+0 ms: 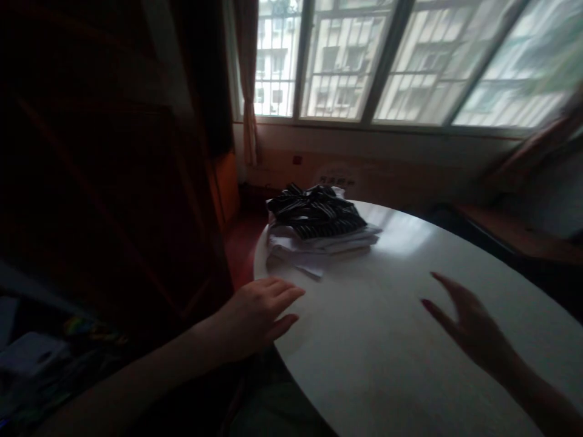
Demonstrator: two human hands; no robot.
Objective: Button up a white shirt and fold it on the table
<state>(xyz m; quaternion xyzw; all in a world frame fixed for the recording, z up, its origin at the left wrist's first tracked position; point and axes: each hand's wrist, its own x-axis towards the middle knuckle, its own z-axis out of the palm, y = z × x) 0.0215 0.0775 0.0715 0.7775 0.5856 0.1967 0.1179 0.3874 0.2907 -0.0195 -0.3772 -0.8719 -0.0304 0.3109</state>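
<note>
Round white table, pale and glossy, catching window light. No box, bag or other container anywhere in view; only a stack of folded clothes lying straight on the tabletop, at the far left part near the rim. Topmost in the stack, a dark garment with thin light stripes, crumpled rather than flat. Beneath it, white folded fabric, with one loose corner spilling forward toward the near edge.

Left hand at the table's left rim, palm down, fingers stretched out and only slightly spread, pointing right across the surface. Resting on or just over the edge; contact hard to judge in the dim light. Nothing gripped. Near the white fabric's loose corner, but apart from it.

Right hand above the middle of the tabletop, blurred, fingers wide apart and loosely extended, thumb stretched toward the left. Empty, nothing grasped; whether touching the table, impossible to tell. Well apart from the stack, with bare tabletop between.

Behind the table, a wide window with pale apartment blocks outside, a curtain hanging at its left end. Dark wooden cabinet filling the left side.
</note>
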